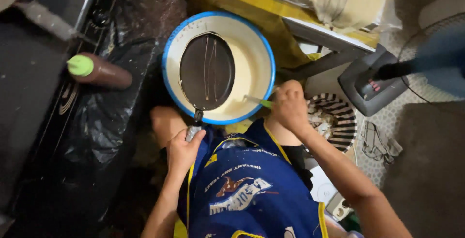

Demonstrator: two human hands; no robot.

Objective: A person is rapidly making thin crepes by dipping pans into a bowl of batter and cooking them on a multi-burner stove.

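Holding a dark pan [207, 71] over the batter bowl [265, 59].
Your left hand [181, 152] is curled tight round the pan handle; your right hand [289, 106] pinches a green-handled utensil [257, 101].

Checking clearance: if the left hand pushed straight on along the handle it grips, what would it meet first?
Probably the near rim of the blue-edged white basin of pale batter; the left hand points along the dark round pan toward it, though height is unclear.

A brown bottle [99, 71] with a green cap lies on black plastic sheeting [97, 122]. A striped basket [334, 119] and a fan [426, 63] stand right.
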